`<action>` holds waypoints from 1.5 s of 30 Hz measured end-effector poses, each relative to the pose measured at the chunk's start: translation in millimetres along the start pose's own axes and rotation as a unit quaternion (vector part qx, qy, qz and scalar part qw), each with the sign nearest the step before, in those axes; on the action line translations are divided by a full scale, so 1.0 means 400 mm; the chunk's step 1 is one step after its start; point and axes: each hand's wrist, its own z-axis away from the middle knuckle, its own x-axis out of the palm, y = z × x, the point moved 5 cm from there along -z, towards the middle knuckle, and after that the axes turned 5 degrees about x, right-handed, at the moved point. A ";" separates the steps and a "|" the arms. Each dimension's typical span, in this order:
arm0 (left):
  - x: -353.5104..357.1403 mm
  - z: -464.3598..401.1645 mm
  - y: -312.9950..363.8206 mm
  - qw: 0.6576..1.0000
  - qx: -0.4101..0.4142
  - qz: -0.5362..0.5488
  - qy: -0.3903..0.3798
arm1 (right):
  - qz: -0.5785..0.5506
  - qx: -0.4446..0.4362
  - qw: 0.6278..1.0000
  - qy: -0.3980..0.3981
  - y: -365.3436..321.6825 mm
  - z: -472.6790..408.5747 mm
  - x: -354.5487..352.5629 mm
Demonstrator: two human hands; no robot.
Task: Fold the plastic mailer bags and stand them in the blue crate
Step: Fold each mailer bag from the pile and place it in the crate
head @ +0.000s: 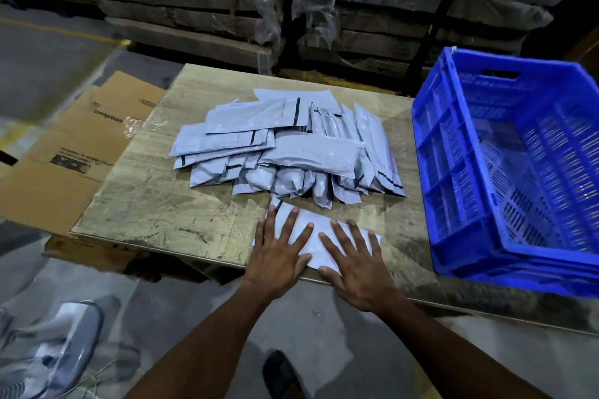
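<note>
One grey plastic mailer bag (316, 238) lies flat near the front edge of the wooden table (155, 204). My left hand (277, 254) presses on its left half with straight, spread fingers. My right hand (353, 264) presses flat on its right half the same way. Behind it sits a loose pile of several grey mailer bags (291, 149) in the middle of the table. The blue crate (453, 172) stands on the right side of the table, and nothing shows inside it.
Flattened cardboard boxes (84, 142) lie to the left of the table. Wrapped stacks of boxes (207, 3) rise behind it. Grey plastic objects (55, 343) lie on the floor at the lower left. A dark shoe (278, 372) shows below the table edge.
</note>
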 end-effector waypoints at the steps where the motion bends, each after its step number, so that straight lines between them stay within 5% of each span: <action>1: -0.001 0.003 -0.003 1.000 -0.005 0.000 0.004 | 0.002 0.006 1.000 -0.003 0.003 0.001 0.000; 10: 0.017 0.002 -0.011 0.999 -0.015 0.013 -0.034 | -0.004 -0.008 1.000 -0.017 0.015 -0.005 0.005; 22: -0.016 0.025 -0.041 0.998 -0.043 0.016 -0.042 | -0.040 -0.099 0.985 0.136 0.007 0.001 -0.076; 29: -0.036 0.002 -0.034 0.996 -0.052 0.065 -0.037 | 0.041 -0.301 0.933 0.192 -0.086 0.037 -0.120; 34: -0.069 0.003 -0.031 0.988 -0.025 0.151 0.006 | 0.110 -0.275 0.951 0.087 -0.093 -0.025 -0.138; 39: -0.082 0.029 -0.052 0.954 -0.116 0.252 0.111 | 0.096 -0.271 0.951 0.114 -0.069 -0.021 -0.221; 45: -0.013 0.009 0.010 0.973 -0.133 0.190 -0.003 | -0.004 -0.207 0.960 0.187 -0.001 0.020 -0.391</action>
